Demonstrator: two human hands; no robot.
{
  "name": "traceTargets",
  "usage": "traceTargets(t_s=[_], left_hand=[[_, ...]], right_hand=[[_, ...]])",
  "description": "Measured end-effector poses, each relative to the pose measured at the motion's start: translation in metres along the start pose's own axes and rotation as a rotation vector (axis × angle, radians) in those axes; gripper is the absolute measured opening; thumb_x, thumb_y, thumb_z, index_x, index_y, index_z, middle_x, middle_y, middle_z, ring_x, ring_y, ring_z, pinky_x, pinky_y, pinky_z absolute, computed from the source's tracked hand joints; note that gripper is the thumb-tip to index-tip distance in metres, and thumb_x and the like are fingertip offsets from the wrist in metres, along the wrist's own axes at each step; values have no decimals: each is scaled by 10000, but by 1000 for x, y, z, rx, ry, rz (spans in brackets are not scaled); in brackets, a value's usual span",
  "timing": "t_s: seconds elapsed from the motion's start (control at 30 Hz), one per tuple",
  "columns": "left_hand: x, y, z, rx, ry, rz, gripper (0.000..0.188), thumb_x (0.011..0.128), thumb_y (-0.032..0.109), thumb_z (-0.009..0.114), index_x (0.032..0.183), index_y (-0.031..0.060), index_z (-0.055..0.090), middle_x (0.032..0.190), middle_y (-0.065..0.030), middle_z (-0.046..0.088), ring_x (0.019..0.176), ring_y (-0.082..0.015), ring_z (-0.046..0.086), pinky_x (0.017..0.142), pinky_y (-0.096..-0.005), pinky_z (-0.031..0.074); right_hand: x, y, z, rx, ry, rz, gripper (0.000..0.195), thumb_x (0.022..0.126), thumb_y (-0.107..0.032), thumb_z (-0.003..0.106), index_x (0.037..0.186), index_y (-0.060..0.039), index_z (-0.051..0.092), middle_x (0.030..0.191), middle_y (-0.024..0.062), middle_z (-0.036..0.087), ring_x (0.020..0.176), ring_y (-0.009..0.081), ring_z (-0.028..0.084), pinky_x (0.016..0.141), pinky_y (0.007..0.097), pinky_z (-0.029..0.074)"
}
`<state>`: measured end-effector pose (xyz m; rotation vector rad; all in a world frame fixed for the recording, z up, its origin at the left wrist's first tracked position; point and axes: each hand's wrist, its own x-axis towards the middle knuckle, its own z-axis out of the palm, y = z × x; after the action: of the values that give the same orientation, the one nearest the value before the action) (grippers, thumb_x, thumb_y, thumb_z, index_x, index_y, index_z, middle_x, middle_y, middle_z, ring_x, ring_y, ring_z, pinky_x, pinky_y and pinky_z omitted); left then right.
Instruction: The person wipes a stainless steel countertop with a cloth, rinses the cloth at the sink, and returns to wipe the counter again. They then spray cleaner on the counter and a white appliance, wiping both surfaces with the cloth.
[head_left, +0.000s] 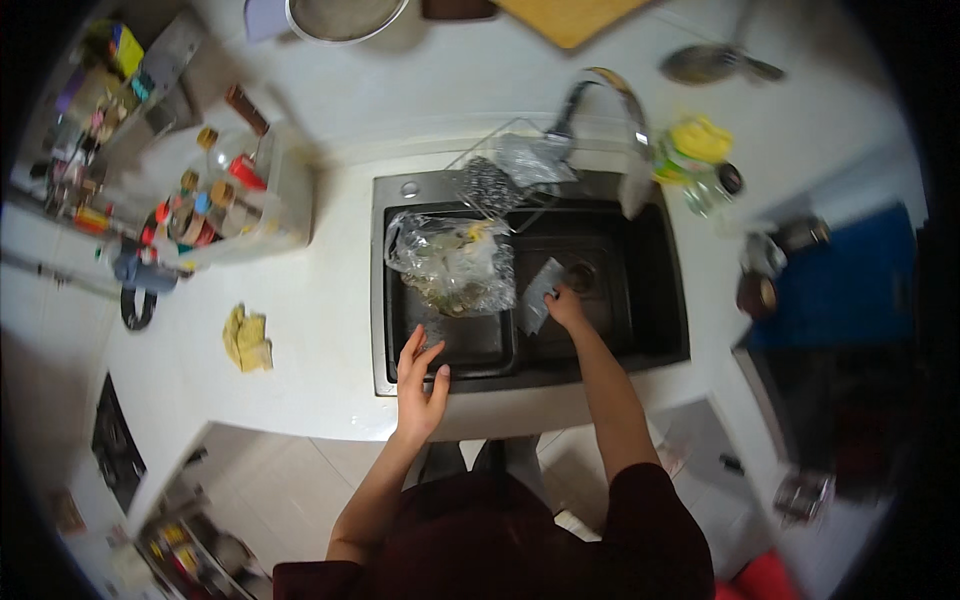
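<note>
My right hand (566, 306) is over the right part of a dark kitchen sink (600, 337), its fingers closed on a small clear plastic piece (541, 296), perhaps a bag or wrapper. My left hand (422, 382) hovers at the sink's front left edge with its fingers apart and nothing in them. Just beyond it, a crumpled clear plastic bag (457, 262) with greenish contents lies over the black tray (480, 349) at the sink's left. Behind the bag, a wire rack holds a steel wool scrubber (487, 184) and another crumpled plastic bag (532, 159).
The faucet (637, 142) arches over the sink's back right. A yellow-capped bottle (694, 146) and a glass jar (711, 189) stand right of it. A yellow cloth (247, 339) lies on the left counter, below a plastic bin (289, 195) of bottles. A wooden board (570, 19) lies at the back.
</note>
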<state>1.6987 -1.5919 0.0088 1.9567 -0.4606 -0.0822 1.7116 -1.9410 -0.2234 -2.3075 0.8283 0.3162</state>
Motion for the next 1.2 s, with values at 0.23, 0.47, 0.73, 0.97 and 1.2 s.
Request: traceTargets(t_s=[0.23, 0.47, 0.73, 0.97, 1.2], left_hand=[[-14, 1, 61, 82, 219, -238, 335, 934, 112, 527, 1244, -8, 569, 1463, -208, 375, 1322, -351, 416, 1089, -430, 332], [-17, 28, 95, 84, 347, -315, 334, 946, 134, 502, 1248, 10, 570, 1463, -192, 385, 1320, -343, 419, 1094, -429, 319], [-14, 48, 82, 105, 487, -293, 260, 963, 116, 481, 1122, 21, 662, 1397, -175, 472, 1282, -307, 462, 1051, -383, 363], [-41, 43, 44, 118, 572, -282, 272, 988, 159, 469, 1100, 28, 679, 1397, -169, 468, 1250, -301, 490, 1030, -400, 397], [-125, 16, -46, 115, 779, -378, 275, 995, 186, 465, 1083, 47, 686, 1393, -177, 466, 1273, -313, 470, 1016, -406, 417]], right_hand=[[67, 16, 107, -556, -233, 8, 380, 874, -253, 593, 1187, -38, 581, 1393, 228, 437, 1313, 339, 416, 1014, 413, 426], [40, 41, 55, -65, 5, -595, 286, 812, -50, 607, 1084, 10, 540, 1015, 236, 597, 989, 425, 591, 876, 442, 478], [1, 21, -35, 443, -428, -305, 331, 893, -124, 548, 1201, -14, 498, 1085, 215, 592, 1042, 356, 592, 893, 408, 458], [-46, 50, 29, -209, -763, -533, 337, 896, -356, 569, 898, -23, 622, 863, 243, 634, 827, 429, 614, 714, 479, 473], [-28, 73, 24, -460, -645, -595, 349, 929, -295, 531, 990, 32, 639, 957, 205, 680, 862, 347, 637, 753, 442, 478]])
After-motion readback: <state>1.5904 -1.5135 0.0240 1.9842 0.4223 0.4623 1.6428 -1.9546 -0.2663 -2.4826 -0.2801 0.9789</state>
